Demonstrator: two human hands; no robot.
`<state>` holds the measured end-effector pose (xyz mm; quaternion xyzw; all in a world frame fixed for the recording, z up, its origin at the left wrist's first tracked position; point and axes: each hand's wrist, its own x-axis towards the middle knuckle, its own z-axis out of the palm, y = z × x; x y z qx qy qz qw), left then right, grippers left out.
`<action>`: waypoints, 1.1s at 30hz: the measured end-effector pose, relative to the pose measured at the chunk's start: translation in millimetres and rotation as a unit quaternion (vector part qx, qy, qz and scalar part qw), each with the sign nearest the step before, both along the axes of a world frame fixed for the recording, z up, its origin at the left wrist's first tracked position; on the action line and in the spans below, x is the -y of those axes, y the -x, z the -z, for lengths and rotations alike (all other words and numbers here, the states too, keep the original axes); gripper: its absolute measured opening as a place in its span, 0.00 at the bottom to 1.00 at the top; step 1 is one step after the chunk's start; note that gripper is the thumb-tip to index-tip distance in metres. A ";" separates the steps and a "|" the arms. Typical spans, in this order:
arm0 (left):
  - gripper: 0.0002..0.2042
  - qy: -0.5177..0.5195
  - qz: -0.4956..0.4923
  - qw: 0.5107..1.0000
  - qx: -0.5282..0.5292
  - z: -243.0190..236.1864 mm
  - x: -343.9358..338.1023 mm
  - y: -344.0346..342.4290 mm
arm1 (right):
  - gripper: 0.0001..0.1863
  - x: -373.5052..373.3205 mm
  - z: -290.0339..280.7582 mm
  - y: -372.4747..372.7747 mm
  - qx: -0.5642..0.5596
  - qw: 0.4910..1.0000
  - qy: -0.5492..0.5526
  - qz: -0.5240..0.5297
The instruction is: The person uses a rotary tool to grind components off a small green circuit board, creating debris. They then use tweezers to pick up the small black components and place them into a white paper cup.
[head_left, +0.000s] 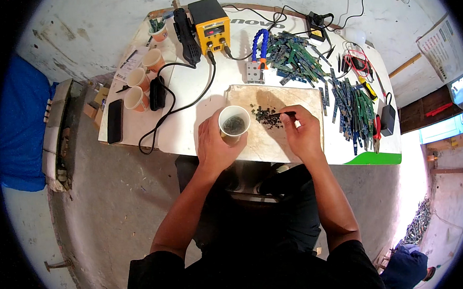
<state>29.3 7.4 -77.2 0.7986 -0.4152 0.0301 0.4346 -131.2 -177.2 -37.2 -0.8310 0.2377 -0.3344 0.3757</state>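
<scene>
My left hand (pixel 211 145) is wrapped round a white cup (pixel 243 122) with small greyish bits inside. Just right of it, a pile of tiny dark chips (pixel 266 118) lies on a stained, light board (pixel 296 96). My right hand (pixel 303 136) pinches a slim black tool (pixel 287 113), which looks like tweezers, its tip pointed leftward at the pile.
Behind are a yellow soldering station (pixel 213 29), blue flexible arms (pixel 260 42) and heaped circuit-board strips (pixel 297 59), more (pixel 356 113) at right. Paper cups (pixel 136 99) and a phone (pixel 115 121) stand or lie left on the table (pixel 184 136). Another person (pixel 402 266) is at lower right.
</scene>
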 end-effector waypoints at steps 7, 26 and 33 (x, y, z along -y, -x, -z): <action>0.37 0.019 0.007 1.000 -0.011 -0.3 -0.7 -0.6 | 0.05 -16.0 -30.5 -15.9 0.068 0.997 -0.016 -0.027; 0.38 0.018 0.005 1.000 0.014 4.1 0.1 -1.6 | 0.06 0.6 10.7 0.9 -0.026 0.999 0.021 0.001; 0.37 0.024 0.003 1.000 0.020 2.2 0.4 -0.3 | 0.06 1.9 11.6 0.6 -0.016 1.000 -0.009 0.019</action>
